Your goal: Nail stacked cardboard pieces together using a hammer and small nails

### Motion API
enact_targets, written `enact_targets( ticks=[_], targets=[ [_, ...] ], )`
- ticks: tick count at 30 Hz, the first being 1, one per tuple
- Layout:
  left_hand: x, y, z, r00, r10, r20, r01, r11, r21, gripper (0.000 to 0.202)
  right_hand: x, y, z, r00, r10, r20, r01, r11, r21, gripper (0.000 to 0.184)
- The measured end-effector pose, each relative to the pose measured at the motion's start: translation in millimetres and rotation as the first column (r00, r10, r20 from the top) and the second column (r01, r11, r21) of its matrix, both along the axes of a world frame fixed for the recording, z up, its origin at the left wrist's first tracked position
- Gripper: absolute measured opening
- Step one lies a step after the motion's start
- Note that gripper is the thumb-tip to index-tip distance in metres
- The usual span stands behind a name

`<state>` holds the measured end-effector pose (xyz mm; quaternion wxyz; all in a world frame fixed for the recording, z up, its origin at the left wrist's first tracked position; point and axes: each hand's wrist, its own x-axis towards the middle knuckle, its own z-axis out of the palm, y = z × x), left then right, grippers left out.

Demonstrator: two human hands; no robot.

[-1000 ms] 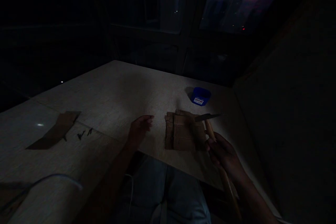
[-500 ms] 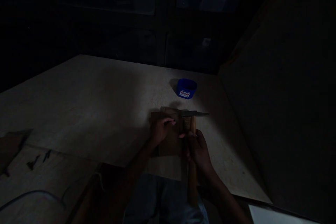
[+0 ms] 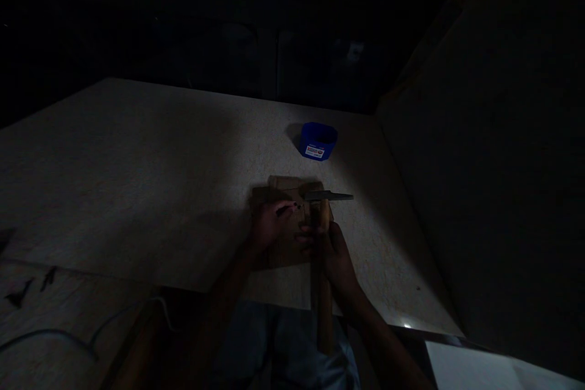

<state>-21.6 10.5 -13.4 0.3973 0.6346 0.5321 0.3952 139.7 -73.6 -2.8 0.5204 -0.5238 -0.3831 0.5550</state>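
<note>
In the dim head view, my right hand (image 3: pixel 337 256) is wrapped round the wooden handle of a hammer (image 3: pixel 325 311). Its narrow metal head lies crosswise at the far end, over the right edge of a brown flat piece that looks like cardboard or board (image 3: pixel 286 250). My left hand (image 3: pixel 269 222) rests over the left part of that piece, thumb and finger pinched together. Something small and dark shows by its fingertips, too small to name. A smaller brown piece (image 3: pixel 284 182) lies at the back edge.
A blue plastic tub (image 3: pixel 319 141) with a white label stands behind the hands on the pale tabletop (image 3: pixel 183 152). A dark wall panel (image 3: pixel 479 164) rises on the right. At lower left lie a cable (image 3: pixel 50 333) and small dark objects (image 3: pixel 48 278).
The view has tilted and shifted slightly, so the table sits higher in the picture. The hammer is still in my right hand, and my left hand keeps its pinch over the brown piece.
</note>
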Motion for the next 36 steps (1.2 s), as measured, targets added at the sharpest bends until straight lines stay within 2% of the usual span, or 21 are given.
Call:
enact_targets(
  ticks=[5,10,19,29,36],
  targets=[
    [-2.5,2.4,-2.1,0.995,-0.056,-0.083,0.063,0.994,0.087,0.022,0.6,-0.8,-3.0,1.0,0.013,0.005,-0.013,1.0,0.018,0.041],
    [-2.0,3.6,-10.4,0.998,-0.007,-0.057,0.017,0.984,0.176,0.023,-0.2,-0.1,-2.4,1.0,0.003,-0.008,-0.003,1.0,0.006,0.041],
    [-4.5,6.5,-17.9,1.0,-0.01,-0.028,0.015,0.982,0.187,0.02,-0.6,2.0,-4.5,0.999,-0.013,-0.041,0.014,1.0,0.021,0.041],
    [-9.0,4.8,-15.9,0.991,-0.004,-0.136,0.037,0.97,0.239,0.02,-0.5,4.4,-12.7,0.998,-0.006,-0.056,0.008,1.0,0.029,0.037],
    [-9.0,5.6,-16.4,0.992,-0.017,-0.128,0.046,0.973,0.227,0.022,-0.6,4.6,-13.6,0.998,-0.004,-0.055,0.006,0.999,0.033,0.037]
  ],
)
